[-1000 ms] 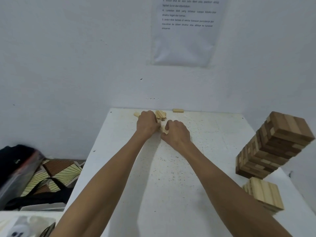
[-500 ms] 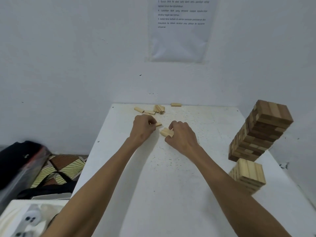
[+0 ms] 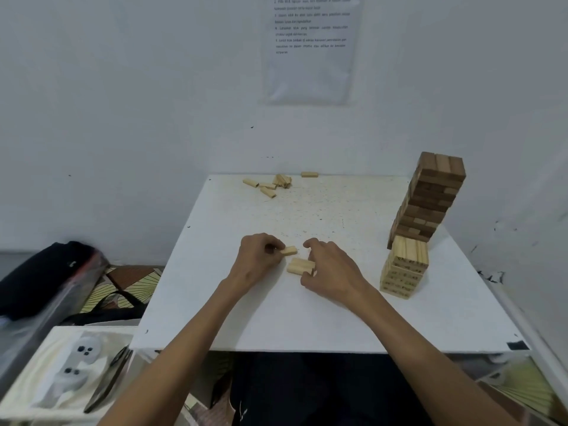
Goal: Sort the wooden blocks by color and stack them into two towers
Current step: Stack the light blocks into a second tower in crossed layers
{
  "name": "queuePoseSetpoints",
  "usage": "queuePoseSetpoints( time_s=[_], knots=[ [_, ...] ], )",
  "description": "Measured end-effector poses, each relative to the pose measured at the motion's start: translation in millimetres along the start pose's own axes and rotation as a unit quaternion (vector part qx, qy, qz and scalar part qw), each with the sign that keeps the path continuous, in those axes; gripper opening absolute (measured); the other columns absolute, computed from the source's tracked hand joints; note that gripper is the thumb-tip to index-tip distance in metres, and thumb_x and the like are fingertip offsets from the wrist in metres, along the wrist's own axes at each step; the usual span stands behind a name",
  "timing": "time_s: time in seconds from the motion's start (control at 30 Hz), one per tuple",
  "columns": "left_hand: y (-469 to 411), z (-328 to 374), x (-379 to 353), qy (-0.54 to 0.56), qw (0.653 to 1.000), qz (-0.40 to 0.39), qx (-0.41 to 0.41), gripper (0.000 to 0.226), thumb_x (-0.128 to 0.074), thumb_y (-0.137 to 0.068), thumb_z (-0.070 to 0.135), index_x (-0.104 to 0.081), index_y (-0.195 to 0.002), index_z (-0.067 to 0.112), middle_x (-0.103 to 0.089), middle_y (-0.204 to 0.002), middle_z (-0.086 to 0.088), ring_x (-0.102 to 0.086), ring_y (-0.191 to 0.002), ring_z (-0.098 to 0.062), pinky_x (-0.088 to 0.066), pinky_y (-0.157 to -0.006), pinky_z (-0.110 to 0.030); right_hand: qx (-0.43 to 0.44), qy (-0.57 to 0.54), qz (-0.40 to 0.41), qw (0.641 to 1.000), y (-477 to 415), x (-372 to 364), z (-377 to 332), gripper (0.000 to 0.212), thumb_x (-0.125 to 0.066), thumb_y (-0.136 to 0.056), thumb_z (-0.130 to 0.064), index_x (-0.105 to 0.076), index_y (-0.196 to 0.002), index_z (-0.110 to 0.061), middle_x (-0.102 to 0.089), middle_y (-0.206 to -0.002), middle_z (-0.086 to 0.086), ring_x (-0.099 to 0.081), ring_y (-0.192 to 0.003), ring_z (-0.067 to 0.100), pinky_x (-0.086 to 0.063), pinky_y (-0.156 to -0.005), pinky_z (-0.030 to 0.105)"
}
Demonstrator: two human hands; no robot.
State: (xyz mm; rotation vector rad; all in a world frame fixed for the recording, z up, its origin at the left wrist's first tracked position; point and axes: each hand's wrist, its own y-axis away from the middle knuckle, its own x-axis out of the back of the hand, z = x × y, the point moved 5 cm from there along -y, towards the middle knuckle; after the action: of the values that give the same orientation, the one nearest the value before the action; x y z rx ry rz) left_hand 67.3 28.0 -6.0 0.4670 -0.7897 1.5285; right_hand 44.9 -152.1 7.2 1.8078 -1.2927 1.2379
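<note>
Both hands have drawn back from the far pile to the middle of the table [image 3: 307,318], bringing pale blocks with them. The left hand [image 3: 259,261] pinches one block [image 3: 289,250] by its end between thumb and fingertips, holding it just above the surface. The right hand [image 3: 333,272] has its fingers curled round a pair of blocks [image 3: 300,265] lying side by side, just below the single one; whether the pair rests on the table I cannot tell.

To the right stands the light tower [image 3: 405,269], short, and right behind it the dark tower [image 3: 430,198], much taller. Loose blocks [image 3: 270,187], all pale, lie scattered along the far edge.

By my judgement the dark tower is finished or nearly so, since no dark pieces lie loose. What remains is the light tower: the three blocks in hand probably make its next layer, then the far scatter must be fetched and stacked.
</note>
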Motion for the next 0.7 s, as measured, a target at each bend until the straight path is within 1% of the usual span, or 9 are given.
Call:
queuePoseSetpoints(
  time_s=[0.1,0.17,0.23,0.3,0.37,0.43,0.47,0.57,0.7],
  knots=[
    [15,3,-3,0.019,1.000,-0.013,-0.004,0.022,-0.070,-0.083,0.002,-0.080,-0.100,0.013,-0.077,-0.097,0.001,-0.069,-0.085,-0.007,-0.046,-0.078,-0.004,0.009,-0.016,-0.009,1.000,12,-4,1,0.063,-0.063,-0.087,-0.026,-0.041,-0.145,-0.020,-0.059,-0.121,-0.005,-0.049,-0.111,0.017,-0.049,-0.082,0.035],
    [20,5,-3,0.028,0.999,-0.029,-0.004,0.026,-0.068,-0.083,-0.001,-0.079,-0.103,0.014,-0.077,-0.100,0.002,-0.069,-0.088,-0.006,-0.047,-0.081,-0.007,0.015,-0.023,-0.009,1.000,16,-5,1,0.063,-0.063,-0.088,-0.026,-0.040,-0.146,-0.020,-0.057,-0.125,-0.005,-0.049,-0.114,0.017,-0.049,-0.086,0.035],
    [23,8,-2,0.028,0.998,-0.051,-0.007,0.031,-0.066,-0.084,0.001,-0.076,-0.110,0.014,-0.075,-0.106,0.002,-0.068,-0.094,-0.009,-0.051,-0.087,-0.016,0.015,-0.034,-0.007,0.999,17,-5,3,0.063,-0.064,-0.089,-0.028,-0.040,-0.147,-0.020,-0.054,-0.130,-0.004,-0.048,-0.120,0.017,-0.047,-0.090,0.033],
    [25,11,-1,-0.006,0.998,-0.052,-0.026,0.038,-0.064,-0.084,0.017,-0.070,-0.122,0.017,-0.069,-0.116,0.003,-0.061,-0.106,-0.013,-0.048,-0.088,-0.024,0.014,-0.029,-0.002,0.999,16,-3,5,0.066,-0.065,-0.089,-0.034,-0.041,-0.148,-0.018,-0.047,-0.135,-0.003,-0.046,-0.124,0.017,-0.048,-0.092,0.032],
    [28,11,-2,-0.065,0.995,-0.065,-0.032,0.059,-0.057,-0.080,0.041,-0.059,-0.136,0.024,-0.057,-0.123,0.003,-0.049,-0.115,-0.014,-0.044,-0.089,-0.028,0.006,-0.004,-0.015,1.000,12,0,8,0.071,-0.065,-0.087,-0.041,-0.039,-0.150,-0.019,-0.046,-0.137,-0.001,-0.045,-0.125,0.019,-0.048,-0.092,0.034],
    [28,9,-5,-0.142,0.983,-0.112,-0.018,0.076,-0.053,-0.077,0.058,-0.044,-0.147,0.030,-0.052,-0.123,0.004,-0.046,-0.117,-0.015,-0.045,-0.091,-0.034,-0.001,0.006,-0.050,0.999,7,1,12,0.076,-0.065,-0.087,-0.045,-0.035,-0.153,-0.020,-0.051,-0.133,0.000,-0.046,-0.123,0.020,-0.047,-0.092,0.034],
    [28,7,-8,-0.174,0.975,-0.138,-0.013,0.079,-0.055,-0.078,0.063,-0.040,-0.149,0.032,-0.054,-0.123,0.004,-0.048,-0.117,-0.016,-0.045,-0.092,-0.036,0.001,-0.001,-0.072,0.997,4,1,13,0.078,-0.065,-0.086,-0.045,-0.034,-0.153,-0.021,-0.053,-0.128,-0.002,-0.048,-0.120,0.020,-0.046,-0.092,0.034],
    [25,7,-13,-0.199,0.966,-0.162,-0.019,0.070,-0.065,-0.081,0.063,-0.047,-0.142,0.034,-0.059,-0.115,0.009,-0.053,-0.109,-0.013,-0.045,-0.087,-0.032,0.010,-0.029,-0.115,0.993,-3,0,12,0.079,-0.068,-0.083,-0.043,-0.037,-0.153,-0.021,-0.055,-0.107,-0.011,-0.053,-0.104,0.014,-0.050,-0.090,0.036],
    [17,16,-12,-0.150,0.970,-0.185,-0.040,0.057,-0.075,-0.081,0.052,-0.059,-0.133,0.033,-0.062,-0.103,0.010,-0.057,-0.094,-0.012,-0.047,-0.080,-0.028,0.020,-0.042,-0.132,0.990,-11,-1,9,0.065,-0.070,-0.079,-0.038,-0.049,-0.138,-0.023,-0.058,-0.100,-0.010,-0.058,-0.092,0.013,-0.055,-0.083,0.040]
  ],
)
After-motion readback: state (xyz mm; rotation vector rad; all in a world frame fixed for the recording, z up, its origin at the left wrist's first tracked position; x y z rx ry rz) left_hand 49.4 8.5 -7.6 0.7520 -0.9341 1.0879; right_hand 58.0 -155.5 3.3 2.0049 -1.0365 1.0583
